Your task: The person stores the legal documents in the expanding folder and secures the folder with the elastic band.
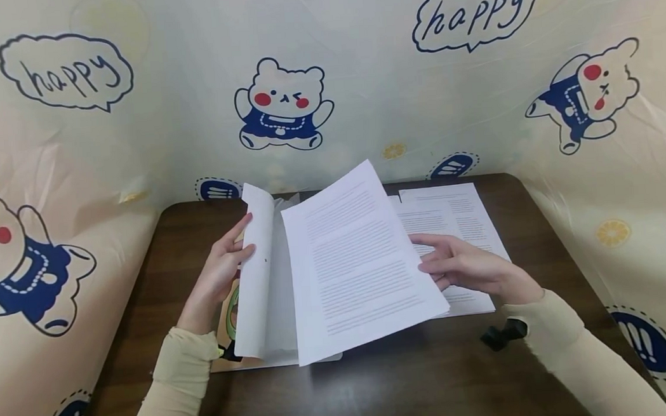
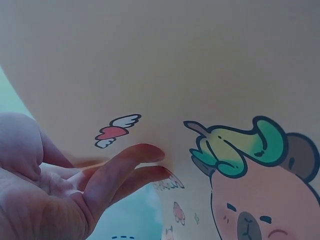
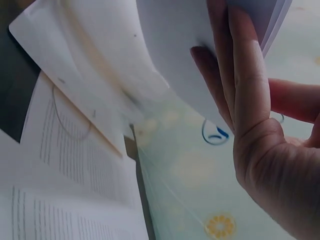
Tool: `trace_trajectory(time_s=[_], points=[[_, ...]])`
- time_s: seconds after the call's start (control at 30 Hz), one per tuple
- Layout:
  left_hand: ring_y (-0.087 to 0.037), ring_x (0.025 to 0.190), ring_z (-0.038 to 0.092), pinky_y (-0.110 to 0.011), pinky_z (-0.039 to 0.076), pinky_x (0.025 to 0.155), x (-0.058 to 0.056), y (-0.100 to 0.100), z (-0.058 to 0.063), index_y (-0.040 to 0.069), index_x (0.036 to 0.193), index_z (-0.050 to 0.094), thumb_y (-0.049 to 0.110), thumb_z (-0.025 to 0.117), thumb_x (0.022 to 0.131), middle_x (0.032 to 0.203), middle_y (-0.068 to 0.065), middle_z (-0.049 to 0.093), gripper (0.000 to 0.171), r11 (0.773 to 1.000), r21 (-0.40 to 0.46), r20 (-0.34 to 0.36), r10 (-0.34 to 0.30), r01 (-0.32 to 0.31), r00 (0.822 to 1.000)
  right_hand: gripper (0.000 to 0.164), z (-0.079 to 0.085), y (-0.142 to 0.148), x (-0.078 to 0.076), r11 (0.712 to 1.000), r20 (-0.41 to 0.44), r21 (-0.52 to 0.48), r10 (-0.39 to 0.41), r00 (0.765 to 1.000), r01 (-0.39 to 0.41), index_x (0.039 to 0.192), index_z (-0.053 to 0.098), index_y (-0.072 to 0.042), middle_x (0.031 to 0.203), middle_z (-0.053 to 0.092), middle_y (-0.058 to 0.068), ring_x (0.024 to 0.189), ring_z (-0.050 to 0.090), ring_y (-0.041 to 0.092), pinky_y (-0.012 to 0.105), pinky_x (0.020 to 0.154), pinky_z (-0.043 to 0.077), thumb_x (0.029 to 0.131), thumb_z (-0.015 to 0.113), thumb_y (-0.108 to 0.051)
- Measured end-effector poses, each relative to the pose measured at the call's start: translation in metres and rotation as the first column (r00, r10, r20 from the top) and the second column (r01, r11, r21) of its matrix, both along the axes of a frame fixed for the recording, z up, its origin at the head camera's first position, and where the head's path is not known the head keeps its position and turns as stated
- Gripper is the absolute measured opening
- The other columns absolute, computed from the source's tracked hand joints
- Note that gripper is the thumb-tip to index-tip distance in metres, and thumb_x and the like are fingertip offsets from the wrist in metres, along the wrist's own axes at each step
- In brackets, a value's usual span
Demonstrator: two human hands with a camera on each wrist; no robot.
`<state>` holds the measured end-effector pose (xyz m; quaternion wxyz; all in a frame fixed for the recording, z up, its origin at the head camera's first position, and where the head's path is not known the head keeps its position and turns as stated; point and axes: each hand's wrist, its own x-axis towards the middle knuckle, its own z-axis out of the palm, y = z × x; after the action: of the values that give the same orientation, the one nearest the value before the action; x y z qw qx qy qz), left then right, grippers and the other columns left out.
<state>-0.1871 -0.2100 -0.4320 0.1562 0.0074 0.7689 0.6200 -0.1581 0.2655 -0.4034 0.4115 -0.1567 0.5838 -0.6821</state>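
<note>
A folder (image 1: 257,282) with a white inner side lies at the left of the table, its cover raised and curled. My left hand (image 1: 224,259) holds that cover by its edge, between thumb and fingers. Its outer face carries a cartoon animal (image 2: 250,200) and a winged heart (image 2: 115,132), seen in the left wrist view. Between my right thumb and fingers are several printed sheets (image 1: 359,263), pinched at their right edge and tilted above the folder. In the right wrist view, the fingers of my right hand (image 1: 465,267) lie along the sheets' back (image 3: 175,50).
More printed papers (image 1: 480,224) lie on the right side of the brown wooden table (image 1: 401,388), partly behind the held sheets and my right hand. A patterned cloth (image 1: 371,91) with bears and speech bubbles surrounds the table's back and sides.
</note>
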Motion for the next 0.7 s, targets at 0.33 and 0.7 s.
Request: trace_trajectory(time_s=[0.33,0.7], points=[[-0.003,0.106,0.065,-0.024,0.064,0.084,0.000,0.004,0.000,0.027,0.178,0.015,0.013,0.047,0.117,0.170,-0.034,0.039,0.070,1.000,-0.005,0.001,0.021,-0.021,1.000,0.078,-0.001,-0.028,-0.002,0.996,0.008,0.079,-0.047,0.999,0.046,0.174,0.008,0.001,0.133,0.080,0.001,0.108,0.083,0.019,0.037,0.093,0.068,0.111,0.054,-0.001],[-0.042,0.146,0.054,-0.022,0.062,0.084,0.001,0.007,-0.002,0.031,0.178,0.016,0.015,0.046,0.117,0.188,-0.012,-0.001,0.069,1.000,-0.003,0.010,0.027,-0.027,1.000,0.077,-0.004,-0.049,-0.003,0.982,-0.048,0.166,-0.081,0.996,0.088,0.175,0.009,0.001,0.147,0.067,0.031,0.104,0.083,0.015,0.033,0.091,0.068,0.112,0.054,-0.003]])
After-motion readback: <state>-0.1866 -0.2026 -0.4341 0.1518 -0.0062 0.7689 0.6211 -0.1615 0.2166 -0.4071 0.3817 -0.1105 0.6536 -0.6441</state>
